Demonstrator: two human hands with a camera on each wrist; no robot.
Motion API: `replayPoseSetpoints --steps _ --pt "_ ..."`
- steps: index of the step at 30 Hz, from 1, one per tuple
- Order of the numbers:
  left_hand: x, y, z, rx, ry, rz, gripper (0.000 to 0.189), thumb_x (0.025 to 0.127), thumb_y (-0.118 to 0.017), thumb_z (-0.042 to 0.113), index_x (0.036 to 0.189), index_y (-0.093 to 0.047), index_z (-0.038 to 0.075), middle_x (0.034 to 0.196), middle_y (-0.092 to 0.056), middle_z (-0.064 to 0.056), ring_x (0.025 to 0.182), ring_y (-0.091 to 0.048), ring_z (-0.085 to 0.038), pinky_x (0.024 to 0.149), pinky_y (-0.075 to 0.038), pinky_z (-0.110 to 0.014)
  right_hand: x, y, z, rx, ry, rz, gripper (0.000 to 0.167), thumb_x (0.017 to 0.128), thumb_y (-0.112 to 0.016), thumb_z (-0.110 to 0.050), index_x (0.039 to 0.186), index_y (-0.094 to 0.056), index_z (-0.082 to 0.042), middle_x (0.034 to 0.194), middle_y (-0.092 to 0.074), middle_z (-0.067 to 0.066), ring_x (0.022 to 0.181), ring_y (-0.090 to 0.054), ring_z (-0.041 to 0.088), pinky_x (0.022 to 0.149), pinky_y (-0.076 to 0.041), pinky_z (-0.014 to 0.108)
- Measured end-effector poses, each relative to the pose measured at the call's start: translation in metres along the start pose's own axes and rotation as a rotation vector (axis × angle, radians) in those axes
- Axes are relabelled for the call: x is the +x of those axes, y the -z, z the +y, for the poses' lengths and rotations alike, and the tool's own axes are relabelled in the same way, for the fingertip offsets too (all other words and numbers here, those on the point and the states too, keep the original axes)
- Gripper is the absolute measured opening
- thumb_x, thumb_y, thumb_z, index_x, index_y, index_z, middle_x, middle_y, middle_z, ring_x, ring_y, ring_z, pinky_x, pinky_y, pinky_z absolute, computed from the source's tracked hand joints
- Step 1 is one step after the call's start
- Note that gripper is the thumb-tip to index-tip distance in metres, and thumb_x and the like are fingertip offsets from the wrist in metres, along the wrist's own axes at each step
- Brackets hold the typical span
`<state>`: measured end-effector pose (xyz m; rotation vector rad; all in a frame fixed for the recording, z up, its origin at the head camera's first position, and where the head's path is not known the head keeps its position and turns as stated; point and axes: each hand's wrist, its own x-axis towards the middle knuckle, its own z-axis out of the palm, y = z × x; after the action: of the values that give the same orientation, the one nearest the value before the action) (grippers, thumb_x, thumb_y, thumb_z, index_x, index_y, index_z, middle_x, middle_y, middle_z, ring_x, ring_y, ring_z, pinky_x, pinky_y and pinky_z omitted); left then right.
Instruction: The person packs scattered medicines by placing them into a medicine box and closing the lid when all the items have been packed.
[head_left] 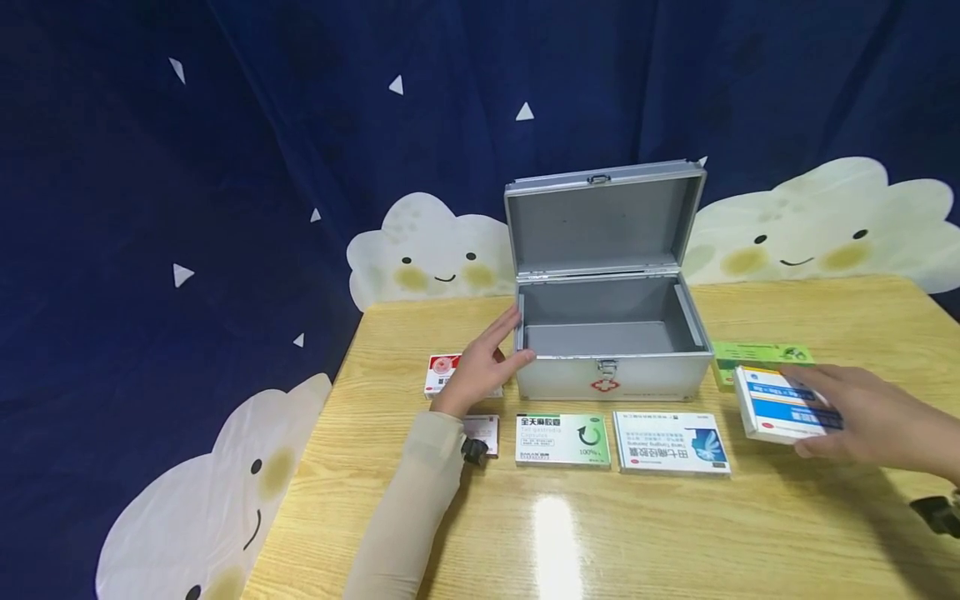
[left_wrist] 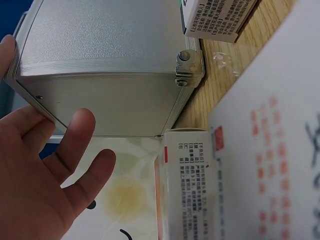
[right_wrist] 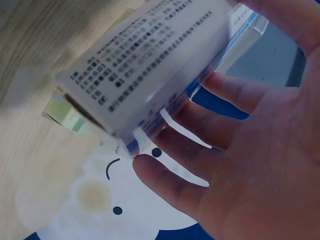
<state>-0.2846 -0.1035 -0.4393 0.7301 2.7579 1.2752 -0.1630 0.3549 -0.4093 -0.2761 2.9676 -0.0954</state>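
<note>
The right hand [head_left: 862,417] grasps a white cardboard box with blue bands [head_left: 783,406] between thumb and fingers, right of an upright silver metal case [head_left: 551,380] with raised lid, partly hiding a bright-green cardboard box [head_left: 738,353]. The left hand [head_left: 478,372], gripping nothing, rests extended fingers against the case's left side, above the pale wooden table [head_left: 337,500].

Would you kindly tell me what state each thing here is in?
Metal case, open
Lid, raised
Front latch, unfastened
Blue-striped box, held by right hand
Lime box, partly covered
Green-arrow box, lying flat
White-blue box, lying flat
Red-white box, partly covered
Small white box, partly covered
Left hand, touching metal case
</note>
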Motion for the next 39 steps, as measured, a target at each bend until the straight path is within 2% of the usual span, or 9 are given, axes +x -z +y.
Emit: replayPoseSetpoints --steps 7,14,22,28,34,39 --pt "-0.001 0.0 -0.001 0.0 0.019 0.008 0.073 0.093 -0.062 0.05 0.156 -0.033 0.028 0.164 -0.021 0.022 0.077 -0.053 -0.014 0.074 -0.049 -0.024 -0.001 0.011 -0.002 -0.019 -0.017 0.004 0.112 0.062 -0.086 -0.056 0.143 -0.042 0.007 0.134 -0.041 0.045 0.114 -0.042 0.061 0.093 -0.039 0.074" --pt "0.001 -0.001 -0.001 0.005 0.011 -0.002 0.073 0.093 -0.06 0.055 0.156 -0.031 0.03 0.163 -0.019 0.025 0.073 -0.051 -0.012 0.071 -0.048 -0.024 -0.001 0.023 -0.004 -0.053 0.051 0.05 0.112 0.063 -0.085 -0.057 0.142 -0.042 0.009 0.131 -0.048 0.044 0.112 -0.05 0.058 0.09 -0.044 0.07" --pt "0.001 -0.002 -0.003 -0.017 -0.001 0.004 0.072 0.094 -0.061 0.051 0.156 -0.032 0.028 0.164 -0.021 0.021 0.076 -0.051 -0.013 0.074 -0.048 -0.024 0.008 0.033 -0.014 -0.013 0.06 0.036 0.116 0.062 -0.084 -0.063 0.144 -0.041 0.007 0.132 -0.049 0.042 0.114 -0.051 0.057 0.09 -0.044 0.07" --pt "0.0 -0.001 -0.001 -0.016 0.019 -0.001 0.073 0.093 -0.06 0.054 0.156 -0.032 0.029 0.163 -0.02 0.026 0.075 -0.051 -0.013 0.074 -0.049 -0.026 0.013 0.041 -0.02 -0.019 0.077 0.046 0.115 0.062 -0.084 -0.062 0.146 -0.041 0.004 0.134 -0.05 0.04 0.116 -0.05 0.056 0.091 -0.044 0.07" --pt "0.0 -0.001 0.0 -0.014 0.023 0.005 0.071 0.094 -0.062 0.048 0.156 -0.033 0.028 0.162 -0.02 0.027 0.076 -0.051 -0.013 0.074 -0.048 -0.025 0.019 0.051 -0.025 -0.017 0.118 0.06 0.114 0.062 -0.084 -0.063 0.145 -0.043 0.003 0.133 -0.054 0.037 0.116 -0.054 0.053 0.091 -0.046 0.068" --pt "0.001 -0.001 0.0 -0.015 0.024 0.004 0.072 0.094 -0.062 0.049 0.156 -0.033 0.027 0.162 -0.02 0.027 0.076 -0.051 -0.013 0.074 -0.048 -0.024 0.024 0.064 -0.033 -0.022 0.109 0.051 0.115 0.062 -0.084 -0.063 0.145 -0.042 0.004 0.132 -0.054 0.037 0.115 -0.055 0.051 0.089 -0.047 0.067"
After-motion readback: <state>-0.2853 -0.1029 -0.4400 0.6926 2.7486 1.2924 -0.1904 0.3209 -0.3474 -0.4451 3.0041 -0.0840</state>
